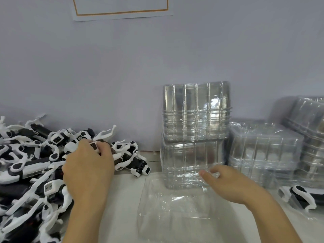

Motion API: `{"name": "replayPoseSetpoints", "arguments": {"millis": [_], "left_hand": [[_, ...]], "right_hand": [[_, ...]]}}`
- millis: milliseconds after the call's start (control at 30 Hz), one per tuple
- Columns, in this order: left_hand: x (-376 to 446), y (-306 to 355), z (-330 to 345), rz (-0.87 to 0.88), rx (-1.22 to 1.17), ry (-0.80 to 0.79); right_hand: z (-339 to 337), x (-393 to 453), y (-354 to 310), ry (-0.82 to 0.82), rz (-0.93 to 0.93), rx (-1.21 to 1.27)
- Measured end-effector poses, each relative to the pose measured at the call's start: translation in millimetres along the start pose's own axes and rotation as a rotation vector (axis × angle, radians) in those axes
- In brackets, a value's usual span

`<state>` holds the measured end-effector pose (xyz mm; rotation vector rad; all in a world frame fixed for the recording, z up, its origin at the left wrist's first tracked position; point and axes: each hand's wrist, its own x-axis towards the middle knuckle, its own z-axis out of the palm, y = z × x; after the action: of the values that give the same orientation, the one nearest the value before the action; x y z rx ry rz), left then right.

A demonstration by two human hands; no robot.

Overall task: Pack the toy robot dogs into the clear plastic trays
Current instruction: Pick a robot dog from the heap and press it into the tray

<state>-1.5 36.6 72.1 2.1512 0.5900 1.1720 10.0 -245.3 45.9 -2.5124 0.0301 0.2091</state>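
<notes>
Toy robot dog (95, 146) at top of tangled black-and-white pile (26, 165), left on surface (122, 193). Left hand (87, 165) fingers curled round its body. Looks light, hard plastic; thin white legs likely snag neighbours, so hold body, not legs. Right hand (226, 181) relaxed, holding nothing, near flimsy clear tray (175, 211) in front. Tray stacks (194, 137) behind.

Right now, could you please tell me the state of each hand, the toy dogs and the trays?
left hand: gripping a toy robot dog on the pile
right hand: open, fingers at the lower tray stack
single clear tray: flat on the table, empty
upper tray stack: nested, resting on the lower stack
packed dog: lying at far right
</notes>
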Motion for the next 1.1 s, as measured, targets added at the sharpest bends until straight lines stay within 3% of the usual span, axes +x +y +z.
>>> {"name": "replayPoseSetpoints", "arguments": {"millis": [100,267,400,533,633,733,867,1100], "left_hand": [[4.1,5.0,-4.3,-0.02,-0.169,-0.075],[9.1,7.4,-3.1,-0.233,-0.769,-0.311],[2.5,12.5,0.3,-0.22,-1.082,-0.47],[-11.8,21.6,4.1,-0.115,-1.05,-0.586],[-26.6,37.8,8.3,-0.067,-0.977,-0.65],[-39.5,54.1,15.1,-0.055,-0.895,-0.728],[-47.0,66.3,22.1,-0.201,-0.804,-0.721],[-65.3,48.6,19.3,-0.364,-1.026,-0.631]], "right_hand": [[-2.3,0.1,0.1,0.071,-0.002,0.031],[-4.0,-1.5,-7.9,0.201,-0.125,0.187],[0.2,-2.8,-22.2,0.208,-0.296,0.561],[-0.5,-7.8,-36.6,-0.069,-0.32,1.144],[-2.8,-10.9,-37.1,-0.223,-0.344,1.375],[-2.8,-12.8,-33.4,-0.244,-0.35,1.37],[-0.5,-9.7,-29.0,-0.085,-0.32,1.216],[6.3,-8.5,-32.4,0.026,-0.338,1.123]]}}
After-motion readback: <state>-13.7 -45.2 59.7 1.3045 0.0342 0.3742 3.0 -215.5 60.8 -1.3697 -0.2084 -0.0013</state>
